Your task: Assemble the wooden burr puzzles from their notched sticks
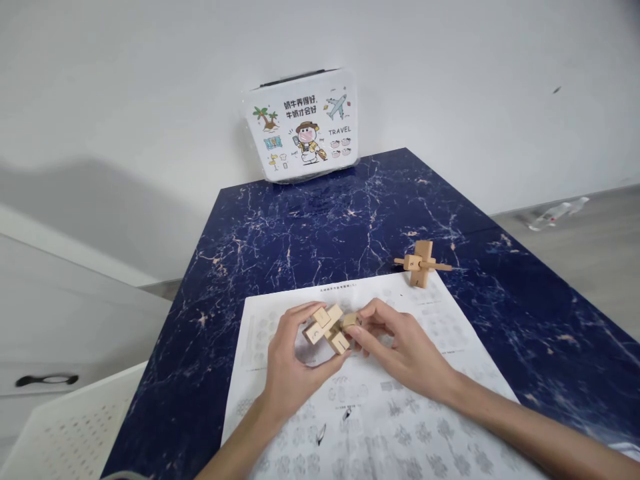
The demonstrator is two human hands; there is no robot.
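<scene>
Between thumb and fingers, my left hand (293, 353) grips a partly interlocked wooden burr puzzle (323, 325), made of pale notched blocks with dark marks. My right hand (397, 347) pinches a wooden puzzle piece (353, 321) with a dark mark on its end, at the right side of the puzzle. Whether that piece touches or is joined to the rest I cannot tell. Both hands are above a printed sheet (350, 393) covered with small grey diagrams. A second wooden puzzle (423, 263), cross-shaped with thin sticks, stands at the sheet's far right corner.
The blue marble-patterned table (300, 233) carries a white case (305, 127) with cartoon prints, leaning on the wall at the back. A white cabinet with a black handle (47, 380) and a white perforated seat (75, 427) are at the left. Clear plastic (557, 213) lies on the floor at right.
</scene>
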